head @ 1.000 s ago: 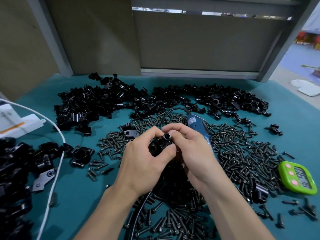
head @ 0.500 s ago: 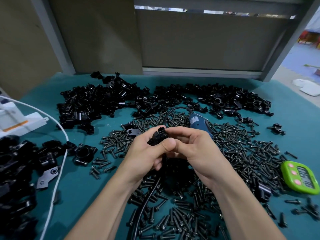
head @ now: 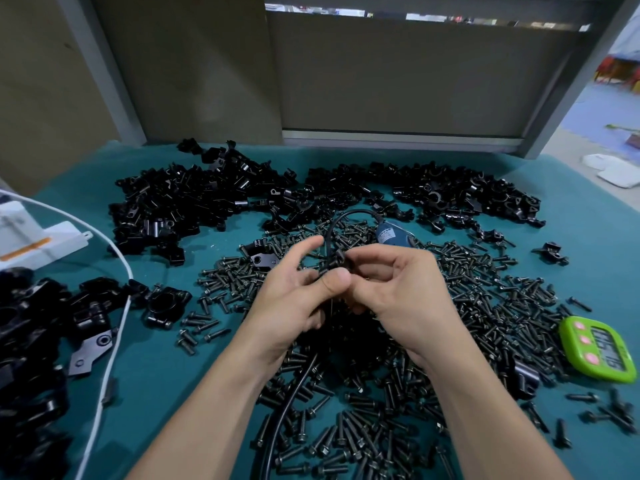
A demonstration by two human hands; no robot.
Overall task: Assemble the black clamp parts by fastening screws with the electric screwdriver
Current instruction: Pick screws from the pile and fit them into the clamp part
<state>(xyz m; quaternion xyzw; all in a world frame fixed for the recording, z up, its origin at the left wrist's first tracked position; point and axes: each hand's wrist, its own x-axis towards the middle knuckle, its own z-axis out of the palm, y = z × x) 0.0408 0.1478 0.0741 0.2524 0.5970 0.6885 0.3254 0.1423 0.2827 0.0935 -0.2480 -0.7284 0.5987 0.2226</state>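
We hold the clamp [head: 338, 260] up over the screws [head: 485, 289], left hand [head: 298, 299] and right hand [head: 405, 289] both pinching it, probably to seat a screw. The screwdriver [head: 389, 234] lies just behind, within reach.

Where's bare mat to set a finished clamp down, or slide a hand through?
Bare teal mat near left, between the white cable and the screw pile. Also right edge, beyond the green timer, bar one stray part. Crowded: screws under the left hand and right hand holding the clamp part; clamp-part heaps at back and left.
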